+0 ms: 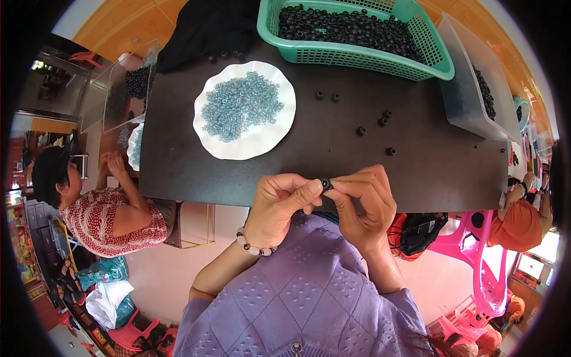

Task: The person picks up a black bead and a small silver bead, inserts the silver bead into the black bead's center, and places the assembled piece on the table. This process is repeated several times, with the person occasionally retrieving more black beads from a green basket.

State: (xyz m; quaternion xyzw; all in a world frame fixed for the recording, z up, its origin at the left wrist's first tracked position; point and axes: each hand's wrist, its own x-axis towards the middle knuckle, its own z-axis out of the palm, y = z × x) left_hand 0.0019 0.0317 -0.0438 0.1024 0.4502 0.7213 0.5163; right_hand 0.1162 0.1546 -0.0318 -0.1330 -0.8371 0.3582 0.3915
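Note:
A small black cap-like part (325,184) is pinched between my two hands over the table's near edge. My left hand (284,199), with a beaded bracelet on its wrist, grips it between thumb and fingers. From the other side, my right hand (366,199) pinches at the same part with thumb and forefinger. Whether a tiny ring sits in its hole is too small to tell. Several loose black parts (361,131) lie on the dark table beyond my hands. A white wavy-rimmed plate (205,140) holds a heap of small clear bluish rings (238,104).
At the far side stands a green mesh basket (357,56) full of black parts. A translucent bin (467,89) is at the right end, black cloth (205,30) at the far left. A person in a red patterned top (116,220) sits left; a pink stool (476,250) stands right.

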